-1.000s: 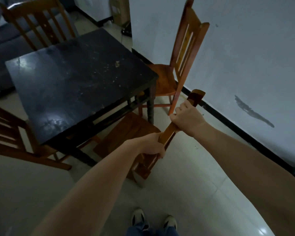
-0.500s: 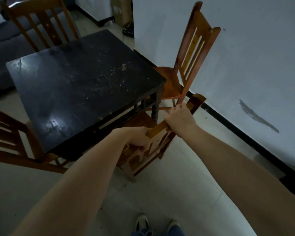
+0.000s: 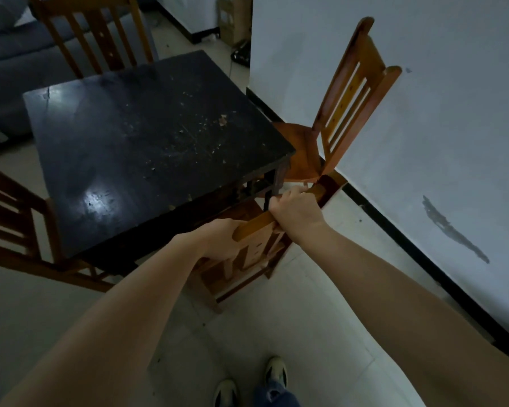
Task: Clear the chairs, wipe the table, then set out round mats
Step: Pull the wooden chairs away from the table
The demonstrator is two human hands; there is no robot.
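A black square table (image 3: 147, 148) stands ahead of me, its top scattered with crumbs toward the right side. At its near right corner is a wooden chair (image 3: 247, 259), its seat tucked under the table. Both my hands grip the top rail of its backrest: my left hand (image 3: 221, 239) at the rail's near end, my right hand (image 3: 296, 211) near the far end. A second wooden chair (image 3: 347, 107) is at the table's right side, by the wall. Two more stand at the back, chair (image 3: 97, 39), and at the left, chair (image 3: 15, 218).
A white wall (image 3: 423, 127) with a dark baseboard runs close along the right. A grey sofa (image 3: 9, 63) lies behind the table at the back left. My shoes (image 3: 250, 383) stand on pale floor tiles at the bottom.
The held chair has slid in toward the table, and its seat is now under the table's edge. Both hands went forward with it.
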